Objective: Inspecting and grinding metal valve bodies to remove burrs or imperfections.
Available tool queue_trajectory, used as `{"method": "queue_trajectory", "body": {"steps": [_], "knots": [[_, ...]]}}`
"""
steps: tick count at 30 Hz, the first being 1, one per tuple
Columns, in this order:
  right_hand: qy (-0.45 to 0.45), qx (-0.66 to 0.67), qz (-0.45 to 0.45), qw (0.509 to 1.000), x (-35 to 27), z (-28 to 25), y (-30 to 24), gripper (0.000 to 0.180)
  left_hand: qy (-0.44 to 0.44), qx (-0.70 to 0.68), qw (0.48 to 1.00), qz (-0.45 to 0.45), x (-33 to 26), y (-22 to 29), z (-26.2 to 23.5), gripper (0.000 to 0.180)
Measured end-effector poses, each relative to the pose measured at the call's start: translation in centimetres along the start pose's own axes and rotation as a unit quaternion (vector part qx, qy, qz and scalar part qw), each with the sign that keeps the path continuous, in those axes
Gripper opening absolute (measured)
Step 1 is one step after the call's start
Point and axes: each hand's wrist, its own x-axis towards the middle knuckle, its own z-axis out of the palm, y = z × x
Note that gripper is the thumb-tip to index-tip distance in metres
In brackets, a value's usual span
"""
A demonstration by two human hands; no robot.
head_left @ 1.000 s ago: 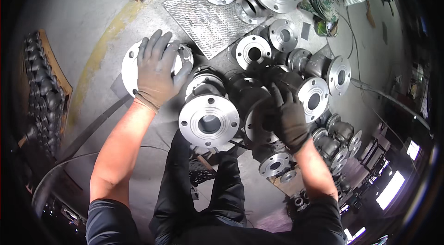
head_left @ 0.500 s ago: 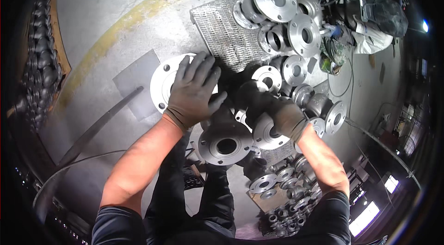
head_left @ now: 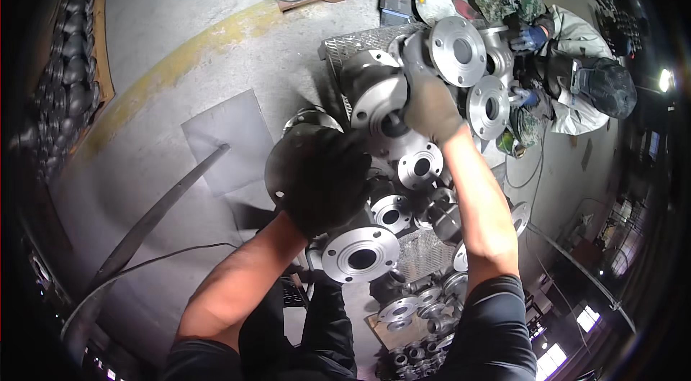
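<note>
a grey pipe fitting (head_left: 373, 102) is at the patterned metal counter (head_left: 351, 43), the right hand (head_left: 430, 104) against its rim. the left hand (head_left: 331, 183) covers a dark round pipe end (head_left: 283, 165). the hands are apart; i cannot tell whether either grips. beyond, a co-worker (head_left: 581, 35) is beside more fittings (head_left: 458, 50).

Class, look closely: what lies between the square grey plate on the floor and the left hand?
In the head view, a dark round flange lies between the grey plate and the left hand, which hides part of it.
</note>
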Motion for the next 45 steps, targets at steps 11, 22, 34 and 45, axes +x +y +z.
{"method": "queue_trajectory", "body": {"steps": [11, 22, 34, 45], "knots": [[0.142, -0.08, -0.012, 0.986, 12.9, 3.4, 2.5, 0.072, 0.006, -0.002, 1.0, 0.009, -0.1, -0.1, 0.9, 0.047], [0.321, 0.151, -0.065, 0.933, -7.4, 0.8, -0.4, 0.071, 0.08, 0.103, 0.991, 0.024, -1.8, -0.9, 3.4, 0.051], [0.12, 0.046, 0.341, 0.931, -44.8, 1.4, -1.5, 0.117, 0.09, 0.187, 0.976, 0.063, -1.4, 0.4, 2.7, 0.05], [0.156, 0.029, 0.407, 0.899, -41.4, 8.6, 5.5, 0.121, 0.09, 0.177, 0.978, 0.067, -1.4, 0.4, 3.4, 0.05]]}}
